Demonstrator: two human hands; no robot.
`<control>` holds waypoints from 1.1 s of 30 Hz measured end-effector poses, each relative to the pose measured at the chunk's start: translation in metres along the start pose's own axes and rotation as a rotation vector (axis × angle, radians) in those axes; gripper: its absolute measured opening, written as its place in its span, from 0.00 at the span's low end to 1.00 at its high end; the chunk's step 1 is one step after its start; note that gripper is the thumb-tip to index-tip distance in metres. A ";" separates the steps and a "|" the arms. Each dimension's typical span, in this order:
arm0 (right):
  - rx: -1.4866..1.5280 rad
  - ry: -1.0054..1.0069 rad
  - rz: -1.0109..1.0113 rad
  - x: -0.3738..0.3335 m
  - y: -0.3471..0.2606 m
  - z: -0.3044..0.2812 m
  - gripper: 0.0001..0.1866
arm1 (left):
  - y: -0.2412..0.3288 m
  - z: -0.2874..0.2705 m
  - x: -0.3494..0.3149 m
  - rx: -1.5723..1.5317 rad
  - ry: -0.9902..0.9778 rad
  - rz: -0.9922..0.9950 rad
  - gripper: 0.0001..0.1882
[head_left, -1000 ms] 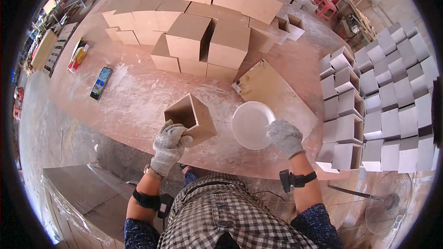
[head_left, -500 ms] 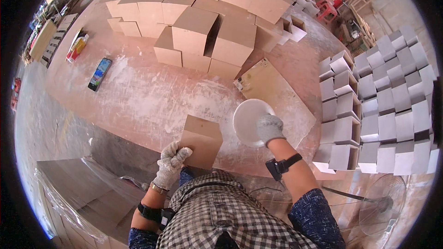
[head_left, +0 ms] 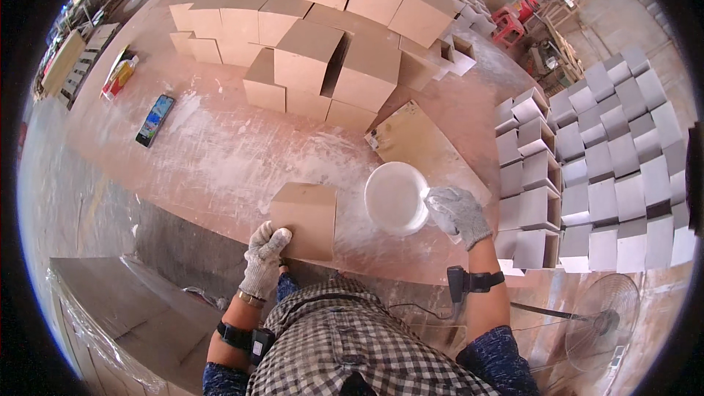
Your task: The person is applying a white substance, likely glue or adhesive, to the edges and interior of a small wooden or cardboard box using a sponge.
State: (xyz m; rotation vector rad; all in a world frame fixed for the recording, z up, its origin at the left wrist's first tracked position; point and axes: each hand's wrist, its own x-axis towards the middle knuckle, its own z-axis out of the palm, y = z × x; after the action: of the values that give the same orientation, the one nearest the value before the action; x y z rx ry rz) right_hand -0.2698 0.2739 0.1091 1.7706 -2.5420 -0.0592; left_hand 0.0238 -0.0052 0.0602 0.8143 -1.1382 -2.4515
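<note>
A brown cardboard-coloured box [head_left: 306,216] is at the table's near edge, its broad face turned up toward me. My left hand [head_left: 265,251], in a pale knitted glove, grips its left side with the thumb laid over the top. To the right of the box stands a round white bowl [head_left: 396,198] with white contents. My right hand [head_left: 460,213], in a grey-white glove, is at the bowl's right rim with its fingers curled together. Something whitish shows under the right hand, too hidden to name.
Stacked brown boxes [head_left: 308,51] stand across the table's back. A stained board [head_left: 433,143] lies behind the bowl. Rows of white and grey boxes [head_left: 612,158] are at the right. A phone [head_left: 155,121] lies at the left; a fan [head_left: 603,320] stands below right.
My right hand has moved from over the bowl rightward to its rim. The box in my left hand has shifted a little left and its broad face has turned more upward.
</note>
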 end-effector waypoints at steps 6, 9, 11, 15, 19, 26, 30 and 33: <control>0.272 0.229 0.043 -0.012 -0.004 0.029 0.15 | -0.008 0.001 0.028 0.182 -0.059 0.089 0.08; 0.097 0.054 0.190 -0.008 -0.016 0.024 0.15 | 0.004 0.019 0.026 0.366 -0.035 0.074 0.09; -0.011 -0.051 0.259 0.002 -0.029 0.025 0.15 | -0.003 0.004 0.031 0.541 0.009 0.180 0.16; 0.002 0.109 0.224 -0.012 -0.029 0.039 0.14 | 0.019 0.008 0.025 1.362 0.251 0.613 0.27; -0.015 0.129 0.175 -0.022 -0.017 0.067 0.13 | 0.066 0.047 -0.002 1.555 0.057 0.644 0.31; 0.040 0.089 0.251 -0.018 -0.026 0.054 0.12 | 0.115 0.114 -0.046 1.459 -0.484 0.707 0.32; 0.058 0.195 0.231 -0.023 -0.025 0.053 0.13 | 0.126 0.140 -0.051 1.684 -0.566 0.878 0.23; 0.148 0.245 0.197 -0.028 -0.013 0.066 0.13 | 0.131 0.148 -0.058 1.859 -0.634 0.919 0.23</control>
State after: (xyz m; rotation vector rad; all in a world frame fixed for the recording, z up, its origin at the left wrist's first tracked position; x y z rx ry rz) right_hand -0.2514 0.2961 0.0418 1.4536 -2.5786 0.3383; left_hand -0.0156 0.0282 0.2592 -0.3521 -2.9479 -0.3395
